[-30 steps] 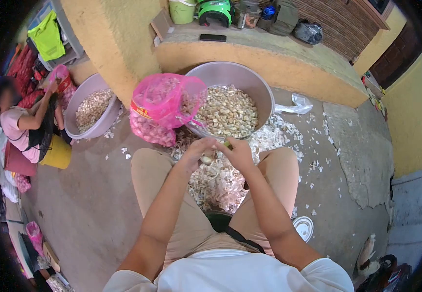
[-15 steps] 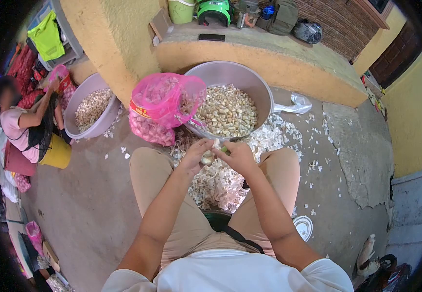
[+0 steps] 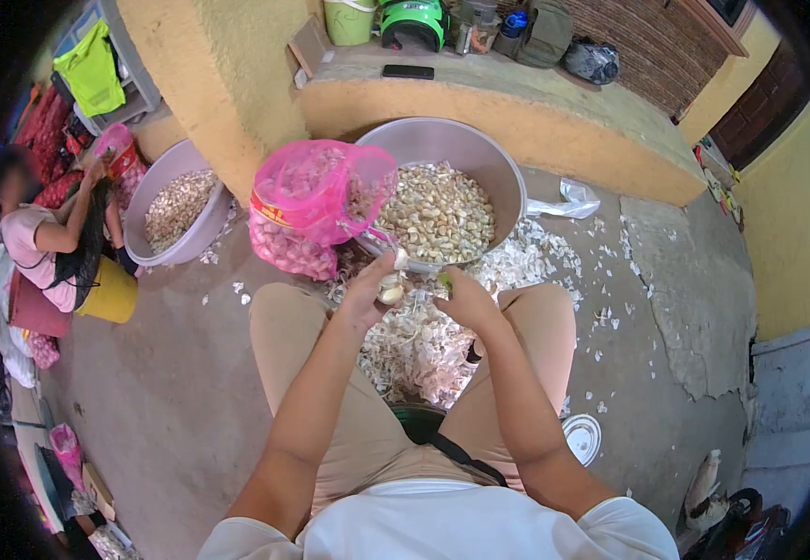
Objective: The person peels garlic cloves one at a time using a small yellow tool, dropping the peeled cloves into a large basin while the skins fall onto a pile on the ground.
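My left hand (image 3: 364, 297) is closed around whitish garlic cloves (image 3: 391, 293), which show between the thumb and fingers. To its right, my right hand (image 3: 467, 301) is closed on a small green tool (image 3: 444, 279); its far end is too small to make out. A gap separates the two hands. Just beyond them stands a large grey-lilac basin (image 3: 510, 168) with many garlic cloves (image 3: 442, 210) in it. Pale garlic skins (image 3: 424, 350) lie heaped between my knees, below both hands. A pink mesh bag of garlic (image 3: 298, 247) leans against the basin's left side.
A person (image 3: 46, 229) sits at the left beside another basin (image 3: 134, 219) of garlic and a yellow bucket (image 3: 111, 291). Behind my basin runs a low ledge (image 3: 517, 93) with a phone (image 3: 408, 72) and a green helmet (image 3: 412, 23). A white lid (image 3: 582, 437) lies near my right leg.
My hands have moved apart: the right one shifted slightly right with the green tool, while the left one turned and shows more of the garlic cloves.
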`<state>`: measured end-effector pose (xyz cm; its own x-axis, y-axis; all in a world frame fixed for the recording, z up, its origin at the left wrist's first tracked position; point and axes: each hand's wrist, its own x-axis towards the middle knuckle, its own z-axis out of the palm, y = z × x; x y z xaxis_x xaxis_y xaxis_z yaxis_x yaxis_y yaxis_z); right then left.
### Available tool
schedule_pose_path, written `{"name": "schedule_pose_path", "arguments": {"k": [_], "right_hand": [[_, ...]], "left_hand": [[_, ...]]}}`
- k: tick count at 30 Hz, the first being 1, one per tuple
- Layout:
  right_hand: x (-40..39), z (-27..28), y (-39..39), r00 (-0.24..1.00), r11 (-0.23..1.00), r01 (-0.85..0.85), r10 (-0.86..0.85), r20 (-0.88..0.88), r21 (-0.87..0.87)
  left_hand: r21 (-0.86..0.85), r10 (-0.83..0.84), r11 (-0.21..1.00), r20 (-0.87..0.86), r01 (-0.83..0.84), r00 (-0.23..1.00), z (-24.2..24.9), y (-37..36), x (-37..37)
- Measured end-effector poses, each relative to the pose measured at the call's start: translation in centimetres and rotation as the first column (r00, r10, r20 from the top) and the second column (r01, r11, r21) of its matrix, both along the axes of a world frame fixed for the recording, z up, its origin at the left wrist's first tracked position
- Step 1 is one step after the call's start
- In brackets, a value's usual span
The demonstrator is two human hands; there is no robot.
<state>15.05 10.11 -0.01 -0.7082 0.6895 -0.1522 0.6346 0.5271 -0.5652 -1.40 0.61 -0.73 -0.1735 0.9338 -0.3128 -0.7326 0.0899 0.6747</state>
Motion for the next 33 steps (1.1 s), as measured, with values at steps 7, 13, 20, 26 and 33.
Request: {"name": "schedule_pose_path", "arguments": {"k": [7, 13, 20, 26, 33], "right_hand": [[-0.7, 2.3, -0.8, 0.948, 0.986, 0.09, -0.127, -0.291, -0.137], [-0.7, 4.1, -1.0, 0.971, 0.975, 0.098, -0.137, -0.195, -0.2], [-0.7, 4.5, -1.5, 0.968, 0.997, 0.074, -0.076, -0.239, -0.019], [-1.1, 3.9, -1.6, 0.939, 0.992, 0.071, -0.102, -0.327, -0.105], [-1.4, 3.8, -1.5, 0.933, 0.991, 0.102, -0.125, -0.337, -0.085]], "left_hand": [[0.019, 0.019, 1.0, -0.067, -0.017, 0.998, 0.4, -0.3, 0.4], [-0.046, 0.085, 0.994, -0.181, -0.095, 0.98, 0.8, -0.1, 0.7], [0.013, 0.126, 0.992, -0.306, -0.128, 0.944, -0.3, 0.3, 0.6], [0.076, 0.176, 0.984, -0.443, -0.159, 0.879, -0.6, 0.4, 0.9], [0.146, 0.216, 0.976, -0.564, -0.162, 0.797, -0.4, 0.4, 0.9]]}}
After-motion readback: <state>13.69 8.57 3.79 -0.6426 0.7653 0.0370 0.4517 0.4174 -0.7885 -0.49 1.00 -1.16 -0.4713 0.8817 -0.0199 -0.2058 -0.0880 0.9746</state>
